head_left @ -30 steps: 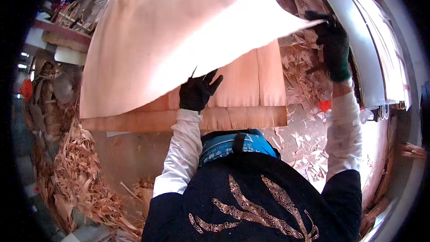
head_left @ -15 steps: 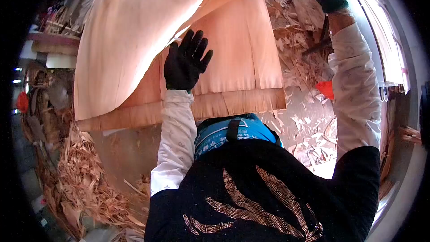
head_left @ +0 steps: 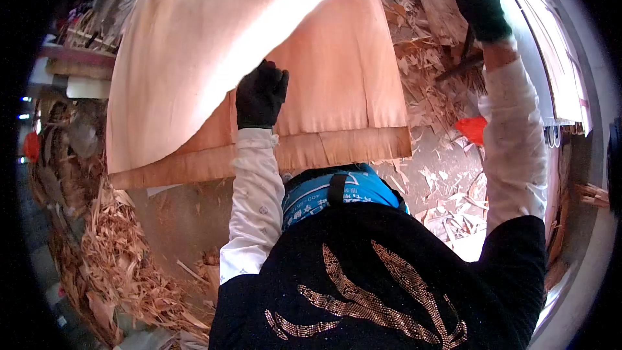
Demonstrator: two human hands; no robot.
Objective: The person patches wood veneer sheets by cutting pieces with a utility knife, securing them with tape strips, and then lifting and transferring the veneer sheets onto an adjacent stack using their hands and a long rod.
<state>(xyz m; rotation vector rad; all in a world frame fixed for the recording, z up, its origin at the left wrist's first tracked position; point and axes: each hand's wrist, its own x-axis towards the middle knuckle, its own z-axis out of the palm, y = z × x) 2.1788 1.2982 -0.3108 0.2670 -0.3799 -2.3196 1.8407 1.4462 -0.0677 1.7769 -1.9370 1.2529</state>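
A large pale wood veneer sheet (head_left: 188, 58) is raised and curls over a stack of veneer (head_left: 343, 78) in front of me. Its lit edge runs slantwise from lower left to upper right. My left hand (head_left: 261, 96), in a black glove, is at the middle of that edge with its fingers curled in; the sheet partly hides the thumb side. At the top right, my right hand (head_left: 476, 0), also in a dark glove, is closed at the sheet's far corner, its fingertips partly cut off by the frame.
Wood scraps (head_left: 123, 253) are heaped on the floor at the left, and more broken veneer pieces (head_left: 427, 71) lie right of the stack. A red object (head_left: 471, 130) sits beside my right sleeve. A pale panel (head_left: 551, 45) stands along the right side.
The fingers of my left hand have gone from spread to curled at the sheet's edge. My right hand has come slightly down and nearer, and the sheet's raised edge has shifted.
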